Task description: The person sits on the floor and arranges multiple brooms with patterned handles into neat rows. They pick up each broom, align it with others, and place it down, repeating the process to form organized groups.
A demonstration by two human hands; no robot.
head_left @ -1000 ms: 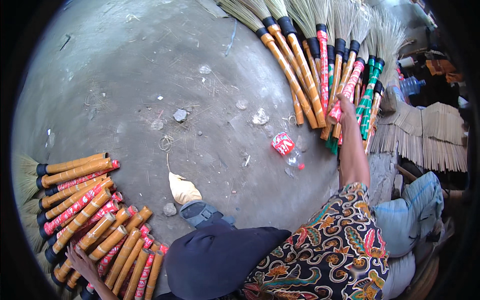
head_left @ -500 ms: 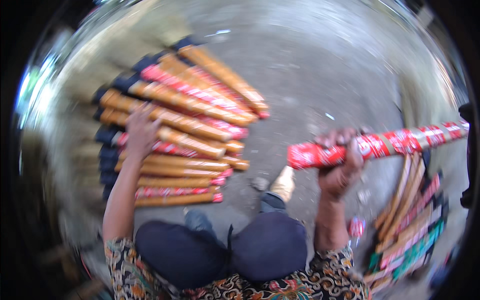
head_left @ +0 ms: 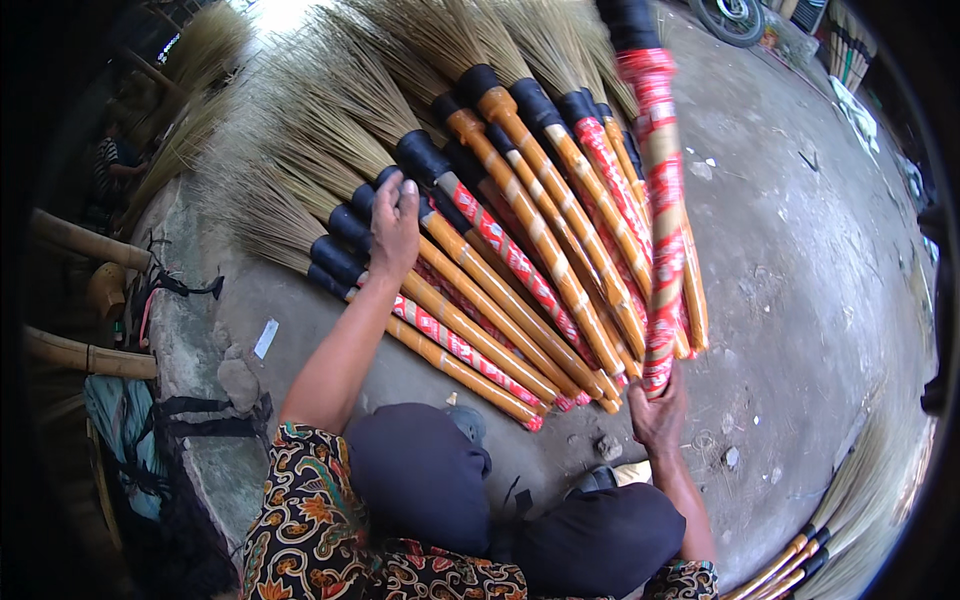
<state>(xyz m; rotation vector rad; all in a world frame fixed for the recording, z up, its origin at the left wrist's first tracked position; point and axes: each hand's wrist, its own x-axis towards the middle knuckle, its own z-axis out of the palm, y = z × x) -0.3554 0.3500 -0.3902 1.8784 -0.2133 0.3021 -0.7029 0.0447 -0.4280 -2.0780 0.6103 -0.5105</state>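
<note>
My right hand point(head_left: 660, 412) is closed round the butt end of a broom handle point(head_left: 665, 240) wrapped in red-and-white and tan strips. This broom points away from me, its black collar at the top edge, over the right side of a fanned pile of brooms point(head_left: 560, 215). My left hand point(head_left: 396, 228) rests on the pile's left part, by the black collars, with its fingers apart. The pile's handles are orange-brown or red-wrapped, their butts toward me and their straw bristles point(head_left: 330, 110) spread away to the left and back.
More brooms point(head_left: 800, 560) lie at the lower right. At left are a concrete ledge point(head_left: 195, 300), bamboo poles point(head_left: 90, 240) and a person point(head_left: 118, 165) in the background. A wheel point(head_left: 728, 20) stands at the far right. Small stones and scraps dot the grey floor point(head_left: 780, 250).
The view has turned right-to-left. The broom in my right hand has swung from pointing right to pointing away from me, above the pile. My left hand remains at the pile, near the collars.
</note>
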